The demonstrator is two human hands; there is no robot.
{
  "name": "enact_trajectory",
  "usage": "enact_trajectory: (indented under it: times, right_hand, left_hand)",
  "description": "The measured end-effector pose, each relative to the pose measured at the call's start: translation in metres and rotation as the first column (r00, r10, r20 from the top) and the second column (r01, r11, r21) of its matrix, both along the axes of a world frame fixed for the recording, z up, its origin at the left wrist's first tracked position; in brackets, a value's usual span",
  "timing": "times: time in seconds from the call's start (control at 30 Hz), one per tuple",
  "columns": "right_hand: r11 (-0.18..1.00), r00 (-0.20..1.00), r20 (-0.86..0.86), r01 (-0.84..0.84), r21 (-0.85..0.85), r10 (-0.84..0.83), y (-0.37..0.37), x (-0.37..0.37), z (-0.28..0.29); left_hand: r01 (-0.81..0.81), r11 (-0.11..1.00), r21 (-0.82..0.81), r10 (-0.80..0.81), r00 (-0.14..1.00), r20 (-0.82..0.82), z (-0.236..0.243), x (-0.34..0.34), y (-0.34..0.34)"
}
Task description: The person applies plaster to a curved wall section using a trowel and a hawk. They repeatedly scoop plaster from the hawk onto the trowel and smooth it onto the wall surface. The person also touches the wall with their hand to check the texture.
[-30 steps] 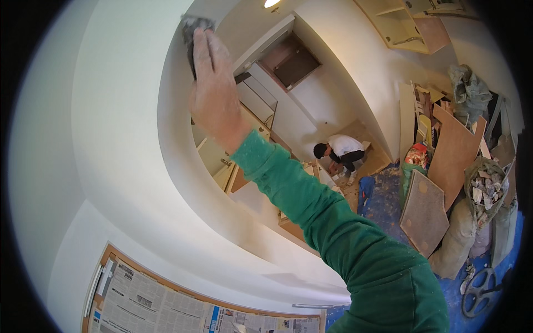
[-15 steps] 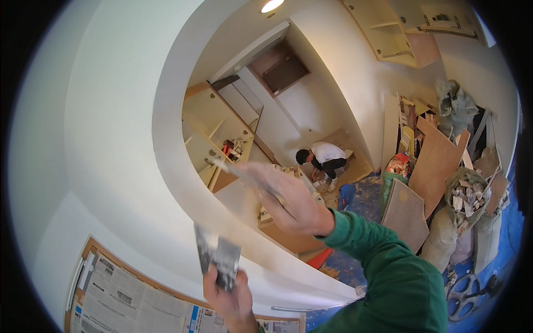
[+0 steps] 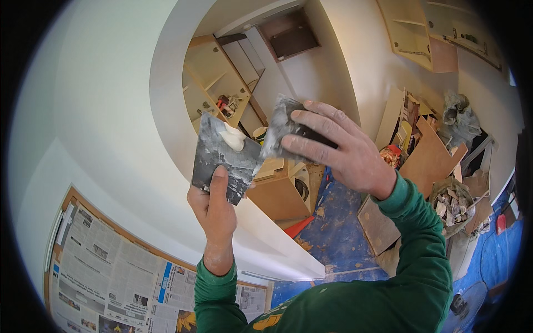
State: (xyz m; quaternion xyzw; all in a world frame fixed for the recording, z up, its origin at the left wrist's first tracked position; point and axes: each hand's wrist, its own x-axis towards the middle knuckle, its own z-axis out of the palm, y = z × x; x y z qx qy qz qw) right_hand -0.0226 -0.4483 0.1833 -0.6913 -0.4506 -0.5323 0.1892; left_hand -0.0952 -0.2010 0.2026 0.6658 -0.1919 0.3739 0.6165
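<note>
My left hand [image 3: 215,213] is closed round a broad dark putty knife [image 3: 214,152], thumb pressed flat on its face. A lump of white putty [image 3: 233,140] sits near its upper edge, and whitish smears streak the rest. To the right, my right hand [image 3: 347,147] grips a second putty knife [image 3: 277,125], fingers spread along its smeared dark blade. The two blades are close side by side; whether their edges touch I cannot tell. Both hands are dusted with white. Any handles are hidden.
A smooth white wall [image 3: 111,111] curves along the left, above a newspaper-covered panel [image 3: 111,272]. Blue sheeting [image 3: 344,216] lies on the floor. Boards [image 3: 425,161] and a sack of rubble [image 3: 452,205] crowd the right. An open cabinet [image 3: 216,77] stands beyond.
My right hand has drawn back and turned, showing its blade's face beside the left one. My left hand has risen with its knife. The crouching person is no longer visible.
</note>
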Motion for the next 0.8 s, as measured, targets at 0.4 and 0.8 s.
enact_trajectory:
  times: [0.4, 0.8]
  right_hand:
    - [0.992, 0.988, 0.151, -0.005, -0.129, 0.024, 0.014, 0.012, 0.017]
    - [0.505, 0.897, 0.348, -0.442, 0.741, 0.274, 0.065, 0.089, 0.153]
  left_hand:
    - [-0.312, 0.949, 0.044, 0.296, 0.93, 0.218, 0.03, -0.009, 0.007]
    - [-0.639, 0.754, -0.152, 0.635, 0.649, 0.419, 0.032, -0.097, 0.082]
